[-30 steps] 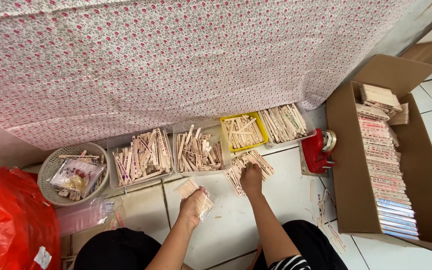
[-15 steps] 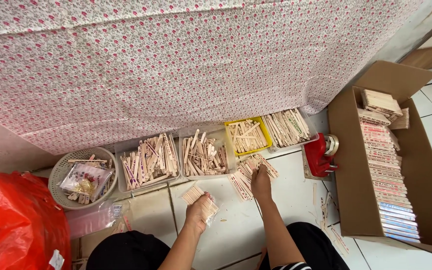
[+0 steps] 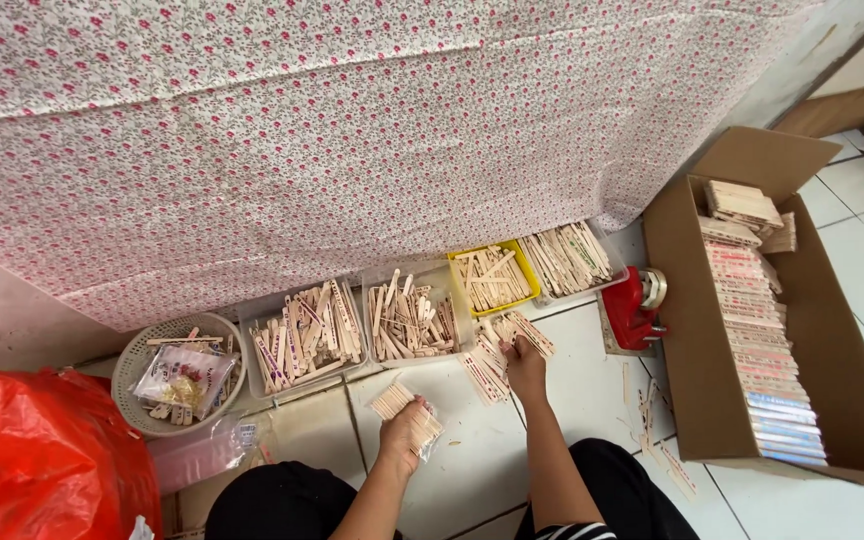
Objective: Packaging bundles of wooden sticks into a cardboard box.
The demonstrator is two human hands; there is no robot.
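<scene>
My left hand (image 3: 403, 438) grips a small clear bag of wooden sticks (image 3: 399, 404), with the sticks poking out toward the bins. Farther forward, my right hand (image 3: 525, 365) rests with curled fingers on a loose pile of wooden sticks (image 3: 500, 345) lying on the white tile floor; whether it holds a stick is hidden. The pile sits just in front of a clear bin of sticks (image 3: 410, 318) and a yellow bin of sticks (image 3: 494, 277).
More stick bins (image 3: 304, 334) (image 3: 567, 257) line the foot of a floral cloth (image 3: 372, 130). A round basket (image 3: 174, 372) and a red plastic bag (image 3: 37, 455) sit left. A red tape dispenser (image 3: 636, 305) and a cardboard box of packed sticks (image 3: 762, 320) stand right.
The view has shifted slightly, so everything sits a little lower and further right. My right hand stays on the loose pile; my left hand keeps the bag, drawn a bit nearer to me.
</scene>
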